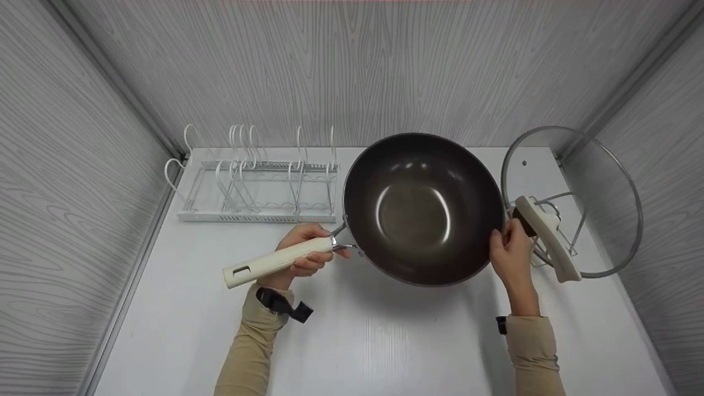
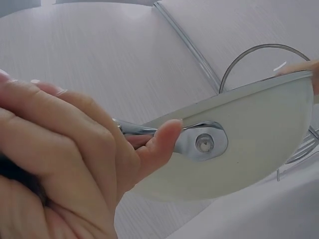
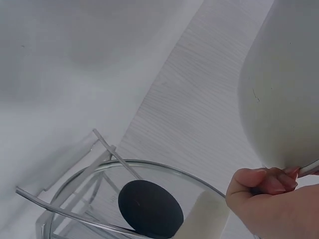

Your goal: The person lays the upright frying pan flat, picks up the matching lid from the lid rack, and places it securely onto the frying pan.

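A deep frying pan, dark brown inside and pale cream outside, is held above the white table with its inside facing up. My left hand grips its cream handle close to the metal bracket. In the left wrist view the left hand has a finger by the bracket's rivet on the pan's outer wall. My right hand pinches the pan's right rim. The right wrist view has the right hand under the pale outer wall, thumb and fingers on the rim.
A glass lid with a cream-and-dark handle stands in a wire stand at the right, close beside the pan. A white wire rack with several upright loops lies back left. Grey wood-grain panels enclose the table.
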Motion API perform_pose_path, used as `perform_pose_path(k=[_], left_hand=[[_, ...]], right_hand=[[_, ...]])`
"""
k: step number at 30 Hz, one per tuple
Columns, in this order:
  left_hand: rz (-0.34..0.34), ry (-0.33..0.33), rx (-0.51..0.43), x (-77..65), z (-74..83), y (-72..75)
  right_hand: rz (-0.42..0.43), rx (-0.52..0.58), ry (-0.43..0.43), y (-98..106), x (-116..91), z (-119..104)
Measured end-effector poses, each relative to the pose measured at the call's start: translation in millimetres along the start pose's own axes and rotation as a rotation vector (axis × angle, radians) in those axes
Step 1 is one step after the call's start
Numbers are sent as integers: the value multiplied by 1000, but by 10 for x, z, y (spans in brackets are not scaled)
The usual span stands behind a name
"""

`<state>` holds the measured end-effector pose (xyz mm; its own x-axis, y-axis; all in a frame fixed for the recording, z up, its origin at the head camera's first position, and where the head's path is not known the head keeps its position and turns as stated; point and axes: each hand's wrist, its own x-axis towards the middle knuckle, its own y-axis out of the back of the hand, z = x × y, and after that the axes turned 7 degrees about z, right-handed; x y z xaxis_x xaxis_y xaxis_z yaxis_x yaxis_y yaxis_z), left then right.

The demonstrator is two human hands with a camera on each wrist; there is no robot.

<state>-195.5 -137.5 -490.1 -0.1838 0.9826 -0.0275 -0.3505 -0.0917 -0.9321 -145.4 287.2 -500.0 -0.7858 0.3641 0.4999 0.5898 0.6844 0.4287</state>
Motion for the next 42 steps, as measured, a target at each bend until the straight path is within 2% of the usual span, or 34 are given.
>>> perform_pose_path(k=[7, 14, 26, 32, 37, 42], left_hand=[[-16, 45, -7, 5, -45, 202], [48, 21, -29, 13, -134, 394], [71, 55, -102, -42, -230, 772], [87, 58, -103, -56, -248, 873], [89, 45, -87, -75, -260, 923], [51, 57, -55, -100, -269, 967]], right_hand=[[31, -32, -10, -77, -157, 123], [24, 22, -8, -141, -325, 271], [-22, -5, -109, -304, -584, 443], [-19, -12, -150, -356, -630, 475], [-11, -29, -150, -401, -637, 486], [-30, -45, -148, -432, -631, 482]])
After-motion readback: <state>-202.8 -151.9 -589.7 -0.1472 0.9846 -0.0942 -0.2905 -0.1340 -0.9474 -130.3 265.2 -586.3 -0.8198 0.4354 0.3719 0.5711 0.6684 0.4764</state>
